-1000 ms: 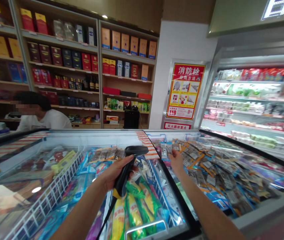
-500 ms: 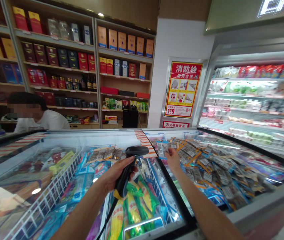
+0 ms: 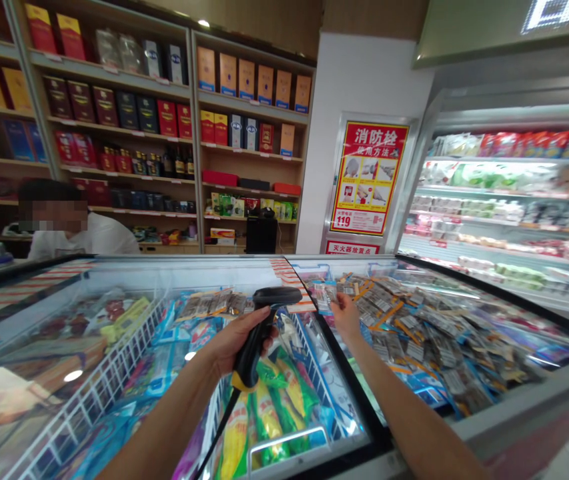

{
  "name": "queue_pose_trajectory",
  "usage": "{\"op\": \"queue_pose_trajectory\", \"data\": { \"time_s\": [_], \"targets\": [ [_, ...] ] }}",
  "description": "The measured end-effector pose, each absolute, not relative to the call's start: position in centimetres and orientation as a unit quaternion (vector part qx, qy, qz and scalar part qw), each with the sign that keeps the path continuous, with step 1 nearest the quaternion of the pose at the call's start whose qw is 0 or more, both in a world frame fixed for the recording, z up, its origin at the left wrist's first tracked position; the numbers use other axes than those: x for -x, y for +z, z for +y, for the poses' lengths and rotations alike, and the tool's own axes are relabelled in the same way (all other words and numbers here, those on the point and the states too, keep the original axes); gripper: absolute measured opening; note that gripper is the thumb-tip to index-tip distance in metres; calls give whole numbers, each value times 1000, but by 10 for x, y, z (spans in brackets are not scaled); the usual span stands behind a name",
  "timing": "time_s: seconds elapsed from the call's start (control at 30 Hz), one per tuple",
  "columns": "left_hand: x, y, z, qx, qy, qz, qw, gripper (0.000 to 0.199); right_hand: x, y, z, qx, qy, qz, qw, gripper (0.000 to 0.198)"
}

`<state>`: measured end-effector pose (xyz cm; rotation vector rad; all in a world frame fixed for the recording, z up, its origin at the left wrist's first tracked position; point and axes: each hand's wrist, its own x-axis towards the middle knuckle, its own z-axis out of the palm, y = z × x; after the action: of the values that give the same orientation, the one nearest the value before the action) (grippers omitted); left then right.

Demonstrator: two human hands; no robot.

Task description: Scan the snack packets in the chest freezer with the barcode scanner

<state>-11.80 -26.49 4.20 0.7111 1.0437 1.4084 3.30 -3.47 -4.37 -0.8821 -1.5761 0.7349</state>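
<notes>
My left hand (image 3: 237, 343) is wrapped round the grip of a black barcode scanner (image 3: 259, 337) with a yellow base and a trailing cord. The scanner's head points to the right, toward a small packet (image 3: 323, 297) with blue edges. My right hand (image 3: 347, 319) pinches that packet by its right side, just above the freezer's dark dividing edge. Many similar packets (image 3: 414, 327) with grey, blue and orange parts lie in a heap to the right of my right hand. Beneath the scanner are yellow-and-green bags (image 3: 269, 417) in a white wire basket.
A chest freezer (image 3: 204, 263) with glass lids spans the front, split by a black frame (image 3: 337, 360). A person in a white top (image 3: 109, 237) is behind it at the left. Shelves of boxes (image 3: 247, 107) line the back wall, and a lit display fridge (image 3: 509, 207) stands at the right.
The scanner and my left hand have moved very slightly right and up. The packet has tilted a little in my right hand. The person behind has shifted slightly.
</notes>
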Motion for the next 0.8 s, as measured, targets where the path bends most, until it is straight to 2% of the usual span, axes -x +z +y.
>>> {"op": "queue_pose_trajectory", "data": {
  "time_s": [0.37, 0.8],
  "targets": [
    [116, 46, -268, -309, 597, 416, 613, 25, -34, -40, -39, 397, 303, -666, 554, 32],
    [115, 38, -265, -328, 593, 463, 572, 29, -34, -48, -32, 373, 311, -666, 566, 35]
  ]
}}
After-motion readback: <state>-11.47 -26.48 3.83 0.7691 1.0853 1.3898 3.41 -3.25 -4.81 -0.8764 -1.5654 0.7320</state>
